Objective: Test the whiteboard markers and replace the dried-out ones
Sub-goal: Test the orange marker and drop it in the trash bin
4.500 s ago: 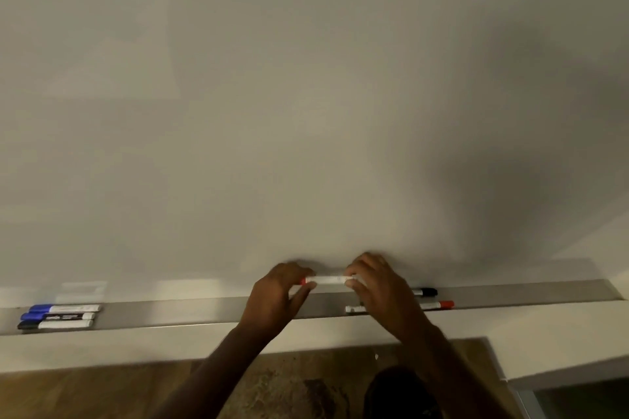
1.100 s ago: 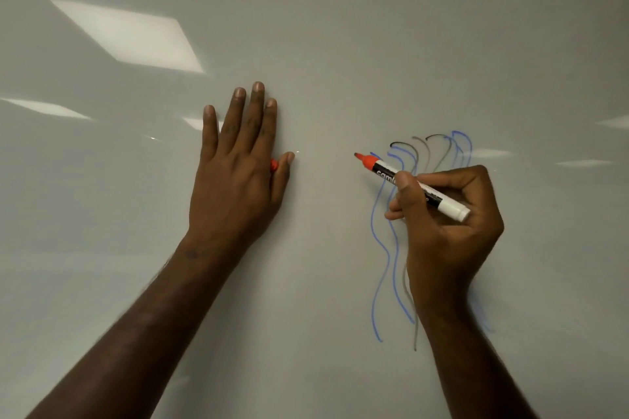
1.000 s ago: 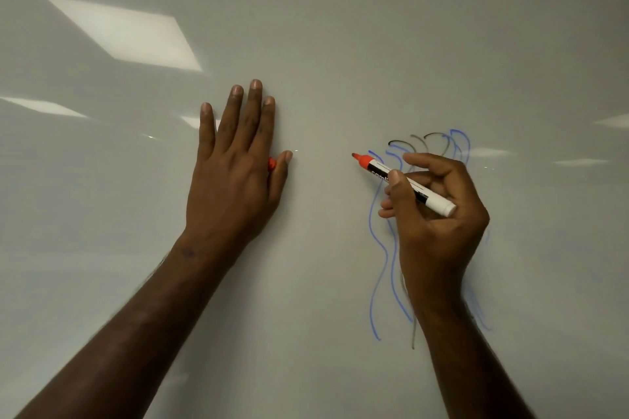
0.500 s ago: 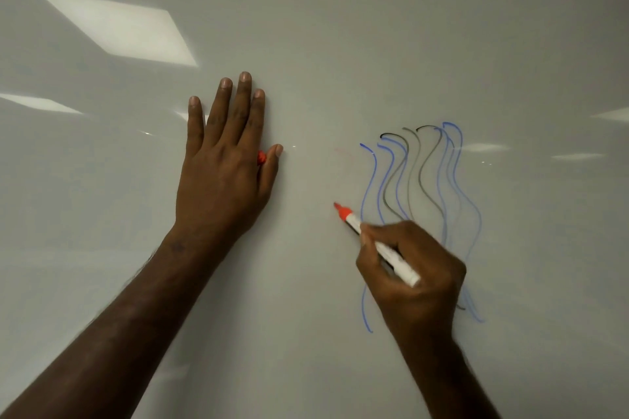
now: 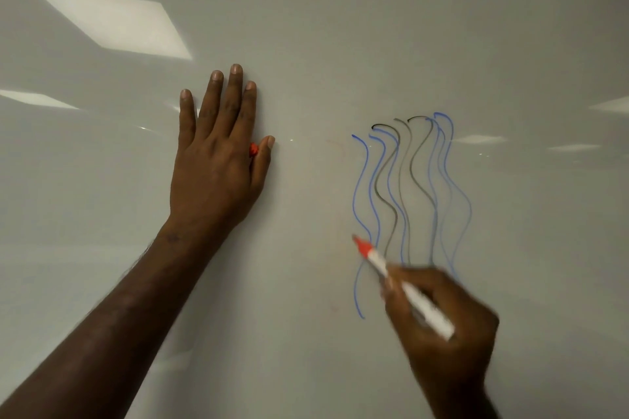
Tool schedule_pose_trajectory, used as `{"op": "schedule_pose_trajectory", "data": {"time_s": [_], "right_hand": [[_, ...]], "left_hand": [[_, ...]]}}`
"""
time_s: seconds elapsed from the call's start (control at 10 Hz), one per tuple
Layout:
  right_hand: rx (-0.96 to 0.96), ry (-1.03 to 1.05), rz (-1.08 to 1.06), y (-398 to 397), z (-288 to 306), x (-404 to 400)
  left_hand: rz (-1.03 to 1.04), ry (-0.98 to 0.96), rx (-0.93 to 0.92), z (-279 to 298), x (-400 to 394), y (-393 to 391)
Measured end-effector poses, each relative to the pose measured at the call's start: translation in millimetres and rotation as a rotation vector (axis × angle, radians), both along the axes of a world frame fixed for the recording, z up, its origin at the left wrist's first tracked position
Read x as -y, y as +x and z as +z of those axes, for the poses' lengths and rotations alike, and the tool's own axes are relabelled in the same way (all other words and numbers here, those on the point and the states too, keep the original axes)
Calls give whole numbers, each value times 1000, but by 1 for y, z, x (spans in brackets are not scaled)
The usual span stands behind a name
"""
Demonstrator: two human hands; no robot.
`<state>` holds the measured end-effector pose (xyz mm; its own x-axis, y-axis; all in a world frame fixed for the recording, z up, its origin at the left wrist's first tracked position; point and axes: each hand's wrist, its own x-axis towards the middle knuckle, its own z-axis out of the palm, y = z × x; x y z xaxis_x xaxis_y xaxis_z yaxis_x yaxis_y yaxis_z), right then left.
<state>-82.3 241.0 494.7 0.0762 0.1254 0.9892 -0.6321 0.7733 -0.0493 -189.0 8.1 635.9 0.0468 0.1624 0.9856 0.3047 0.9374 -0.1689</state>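
The whiteboard [image 5: 340, 27] fills the view. My right hand [image 5: 442, 326] grips a white marker with an orange-red tip [image 5: 401, 286], its tip at the board just left of the wavy lines. Only a very faint reddish trace [image 5: 335, 146] shows to the left of those lines. My left hand [image 5: 218, 160] lies flat on the board with fingers spread, pinning the marker's orange-red cap [image 5: 253, 150] between thumb and palm.
Several wavy vertical test lines in blue and black [image 5: 408, 197] cover the board's right middle. Reflections of ceiling lights [image 5: 109, 20] lie across the upper left.
My right hand has drawn the orange-red marker downward along the board, from beside the tops of the wavy lines to near their lower ends. The left hand stayed flat on the cap.
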Motion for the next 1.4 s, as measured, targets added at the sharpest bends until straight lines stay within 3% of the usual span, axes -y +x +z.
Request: {"op": "schedule_pose_trajectory", "data": {"time_s": [0.2, 0.3, 0.4, 0.7, 0.9, 1.0, 1.2, 1.4], "right_hand": [[-30, -67, 205, -23, 78, 36], [-41, 10, 171, -37, 89, 46], [-74, -71, 174, -47, 82, 44], [-39, -33, 59, -33, -11, 28], [42, 104, -57, -27, -87, 28], [48, 98, -46, -16, -67, 16], [-81, -37, 82, -22, 48, 13], [-73, 56, 110, -42, 93, 34]], "left_hand": [[8, -2, 19, 0, 1, 1], [9, -1, 25, 1, 1, 1], [9, -4, 20, 1, 2, 0], [12, 2, 9, -1, 1, -1], [5, 3, 4, -2, -1, 1], [12, 5, 3, -2, -1, 1], [-10, 6, 3, -3, -1, 3], [-3, 7, 12, -2, 1, 3]]}}
